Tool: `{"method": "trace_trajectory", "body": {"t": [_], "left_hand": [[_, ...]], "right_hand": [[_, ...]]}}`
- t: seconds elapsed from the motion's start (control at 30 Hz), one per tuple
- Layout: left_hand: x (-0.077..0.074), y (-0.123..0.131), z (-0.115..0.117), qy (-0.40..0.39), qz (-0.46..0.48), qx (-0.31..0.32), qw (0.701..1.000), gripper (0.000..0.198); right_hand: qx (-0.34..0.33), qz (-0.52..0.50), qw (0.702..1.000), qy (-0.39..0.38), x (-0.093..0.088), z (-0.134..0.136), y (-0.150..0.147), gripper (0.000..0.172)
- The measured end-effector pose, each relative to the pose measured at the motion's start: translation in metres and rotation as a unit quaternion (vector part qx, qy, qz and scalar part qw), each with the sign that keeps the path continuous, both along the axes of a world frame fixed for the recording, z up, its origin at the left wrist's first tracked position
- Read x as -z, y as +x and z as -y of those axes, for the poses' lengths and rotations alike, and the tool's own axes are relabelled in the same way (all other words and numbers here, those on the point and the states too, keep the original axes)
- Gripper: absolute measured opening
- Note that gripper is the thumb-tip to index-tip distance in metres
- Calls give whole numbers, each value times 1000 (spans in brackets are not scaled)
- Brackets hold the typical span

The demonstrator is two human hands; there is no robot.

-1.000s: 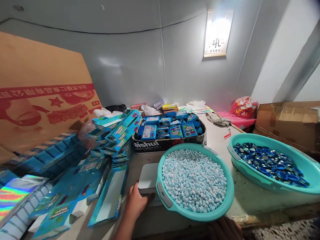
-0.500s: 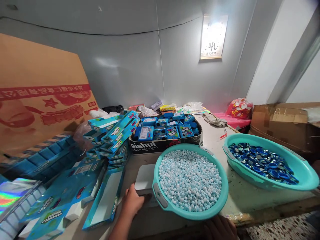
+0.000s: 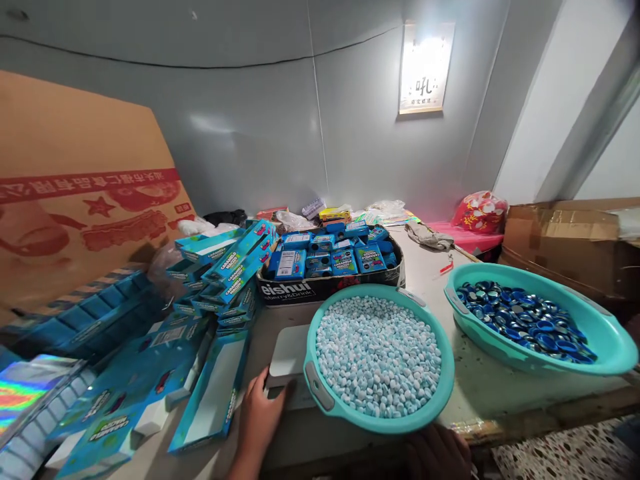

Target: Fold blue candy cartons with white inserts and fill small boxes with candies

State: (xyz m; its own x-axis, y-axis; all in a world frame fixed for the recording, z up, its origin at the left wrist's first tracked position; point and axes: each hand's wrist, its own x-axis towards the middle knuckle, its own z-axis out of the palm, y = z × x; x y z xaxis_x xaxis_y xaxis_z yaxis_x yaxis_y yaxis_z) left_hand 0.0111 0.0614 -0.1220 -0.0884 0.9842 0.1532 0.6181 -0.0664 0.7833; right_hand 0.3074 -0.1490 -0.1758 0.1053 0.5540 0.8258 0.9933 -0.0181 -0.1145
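My left hand (image 3: 261, 413) is at the near left corner of a white device like a small scale (image 3: 289, 352), fingers and thumb apart, fingertips by its edge. The round turquoise basin (image 3: 311, 333), full of pale blue and white candies (image 3: 380, 357), hides the device's right side. Below the basin's near rim, my right hand (image 3: 440, 453) lies in shadow at the table's front edge; its fingertips are hard to make out. Left of my left hand is an open blue display tray (image 3: 213, 393) with a white inside.
Behind the basin, a black carton (image 3: 290, 293) holds blue caramel boxes (image 3: 345, 262). Blue trays (image 3: 235, 267) are stacked left of it, near flat blue cartons (image 3: 135, 380). At right stands a turquoise basin (image 3: 615, 347) of blue, shiny pieces. A large cardboard box (image 3: 75, 133) rises at left.
My left thumb and fingers have spread a little further apart beside the white device. The view has shifted slightly; the basins and boxes have stayed in place.
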Motion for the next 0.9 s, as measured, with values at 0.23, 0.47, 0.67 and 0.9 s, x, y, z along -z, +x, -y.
{"method": "trace_trajectory", "body": {"t": [0.23, 0.47, 0.67, 0.9], "left_hand": [[-1, 2, 4, 23, 46, -19, 998, 64], [3, 0, 6, 7, 74, -51, 996, 60], [1, -5, 6, -17, 94, -86, 992, 51], [3, -2, 3, -16, 128, -110, 985, 42]], "right_hand": [[-20, 14, 996, -84, -7, 9, 3, 33], [-29, 42, 995, -84, -10, 11, 7, 27], [-26, 50, 992, -109, -7, 12, 10, 25], [-25, 54, 993, -98, -8, 13, 9, 26]]}}
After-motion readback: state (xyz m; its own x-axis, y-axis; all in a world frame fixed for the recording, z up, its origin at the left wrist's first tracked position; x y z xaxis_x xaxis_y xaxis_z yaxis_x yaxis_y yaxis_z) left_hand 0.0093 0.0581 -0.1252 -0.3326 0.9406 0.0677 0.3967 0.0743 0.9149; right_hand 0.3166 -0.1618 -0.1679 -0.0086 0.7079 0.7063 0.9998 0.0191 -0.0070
